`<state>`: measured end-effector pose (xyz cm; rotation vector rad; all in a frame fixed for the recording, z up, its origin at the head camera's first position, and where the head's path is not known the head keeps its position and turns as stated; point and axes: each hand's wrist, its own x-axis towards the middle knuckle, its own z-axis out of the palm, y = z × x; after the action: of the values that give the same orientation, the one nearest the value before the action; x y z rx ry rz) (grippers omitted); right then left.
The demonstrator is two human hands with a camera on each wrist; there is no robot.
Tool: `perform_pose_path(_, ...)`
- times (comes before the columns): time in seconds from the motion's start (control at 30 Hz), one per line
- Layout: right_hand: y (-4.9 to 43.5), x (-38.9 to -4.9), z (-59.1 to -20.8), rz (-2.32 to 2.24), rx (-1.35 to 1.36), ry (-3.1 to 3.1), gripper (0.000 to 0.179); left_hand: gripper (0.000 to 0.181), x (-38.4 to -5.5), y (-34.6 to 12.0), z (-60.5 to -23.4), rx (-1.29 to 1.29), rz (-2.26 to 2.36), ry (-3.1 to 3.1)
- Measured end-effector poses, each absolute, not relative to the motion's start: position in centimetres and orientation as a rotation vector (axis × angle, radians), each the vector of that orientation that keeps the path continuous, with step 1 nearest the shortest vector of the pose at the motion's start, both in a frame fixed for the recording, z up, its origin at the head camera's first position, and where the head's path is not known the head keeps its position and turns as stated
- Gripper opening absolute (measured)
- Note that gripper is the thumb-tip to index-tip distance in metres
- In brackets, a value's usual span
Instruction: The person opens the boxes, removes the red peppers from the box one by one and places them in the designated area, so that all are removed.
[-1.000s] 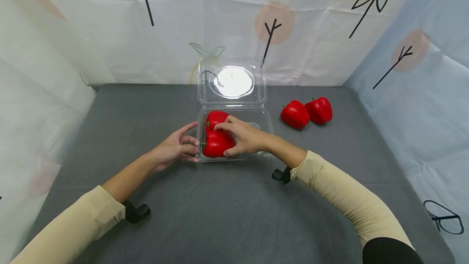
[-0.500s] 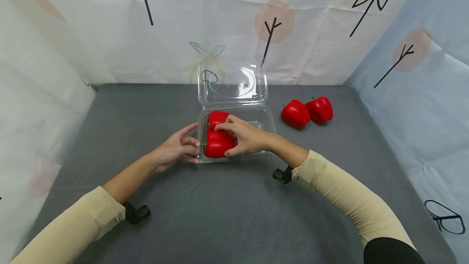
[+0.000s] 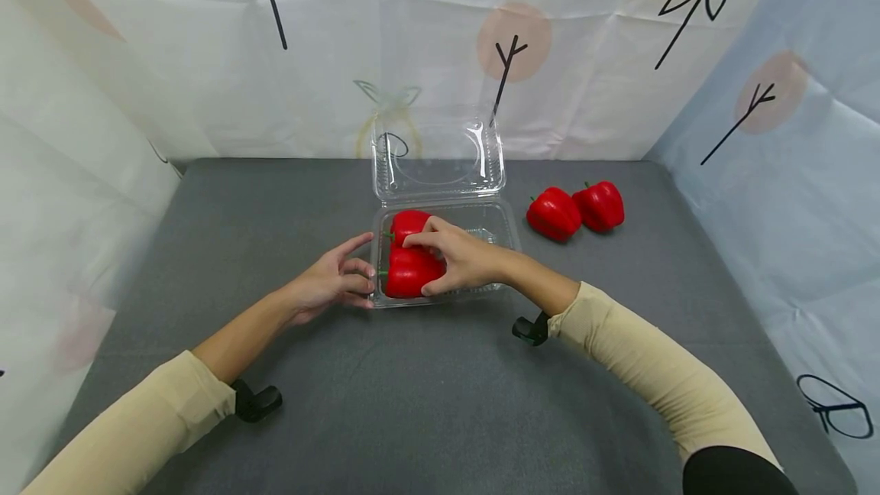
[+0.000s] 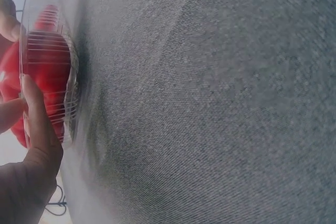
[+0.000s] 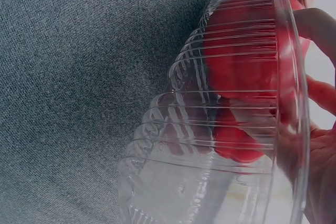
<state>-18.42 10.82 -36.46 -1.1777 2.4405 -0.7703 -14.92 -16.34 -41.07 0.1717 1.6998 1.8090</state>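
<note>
A clear plastic clamshell container (image 3: pixel 481 208) sits on the table with its lid (image 3: pixel 440 166) raised at the back. In its left half lie two red bell peppers, a front bell pepper (image 3: pixel 410 275) and a rear bell pepper (image 3: pixel 409 226), stems pointing left. My right hand (image 3: pixel 464 254) grips the front one from the right, thumb at the near side and fingers over the top. At the container's left rim, my left hand (image 3: pixel 334 279) touches the edge with spread, fairly straight fingers. Through the ribbed wall, the right wrist view shows the gripped pepper (image 5: pixel 241 45).
Two more red bell peppers, one (image 3: pixel 553 215) leaning close to the other (image 3: pixel 600 206), lie right of the container on the grey cloth-covered table (image 3: pixel 412 403). A patterned white curtain (image 3: pixel 440 44) hangs behind the table's back edge.
The container and the peppers in it have shifted slightly right and towards me. The bright reflection on the lid has shrunk to its right side. Both hands have barely moved.
</note>
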Motion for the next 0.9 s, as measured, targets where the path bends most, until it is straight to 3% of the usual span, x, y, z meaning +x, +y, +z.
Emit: perform_pose_path(0.9, 11.8, -18.9, -36.9, -0.922, -1.078, 2.342, 0.062, 0.086, -15.0, -16.5, -40.8, 0.185, 1.802, 1.709)
